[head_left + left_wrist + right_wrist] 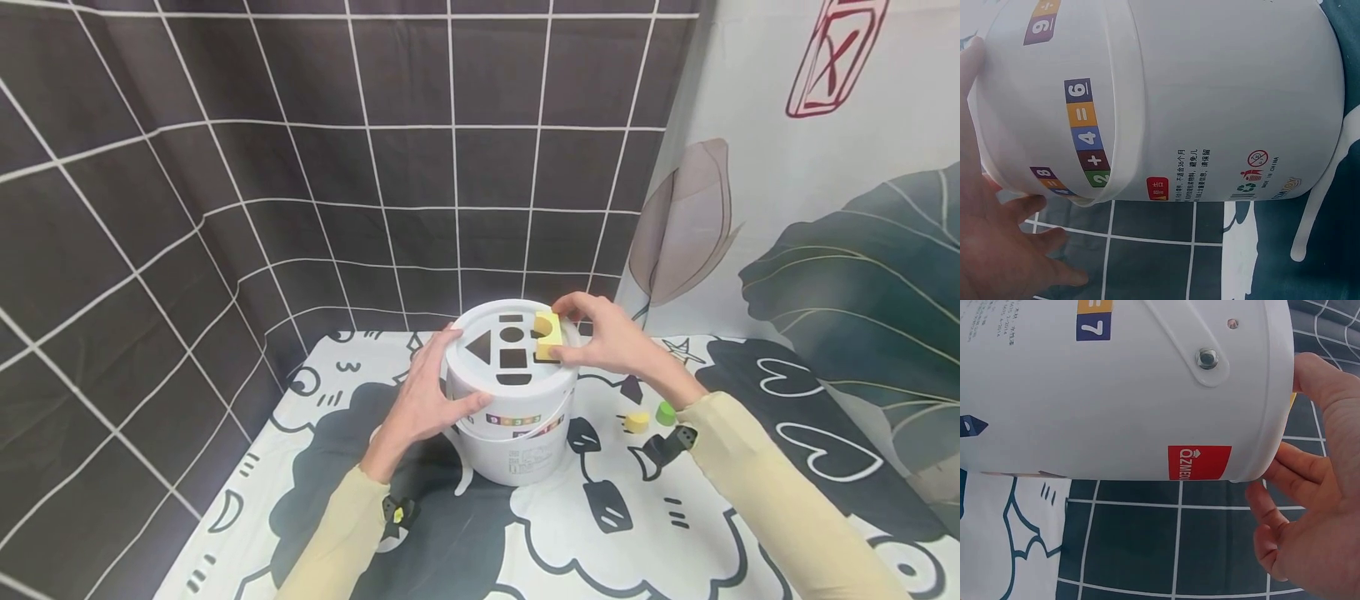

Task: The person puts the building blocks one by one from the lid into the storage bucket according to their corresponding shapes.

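A white bucket stands upright, its white lid cut with a triangle, a circle and other shaped holes. On the right part of the lid lies a yellow arch-shaped block, over some of the holes. My right hand pinches this block between thumb and fingers; in the right wrist view only a sliver of yellow shows past the rim. My left hand rests on the bucket's left side at the lid, thumb along the front and fingers spread around the rim.
Right of the bucket, a small yellow block and a green block lie on the patterned cloth. A dark grid-lined curtain hangs behind, and a leaf-printed curtain hangs at the right.
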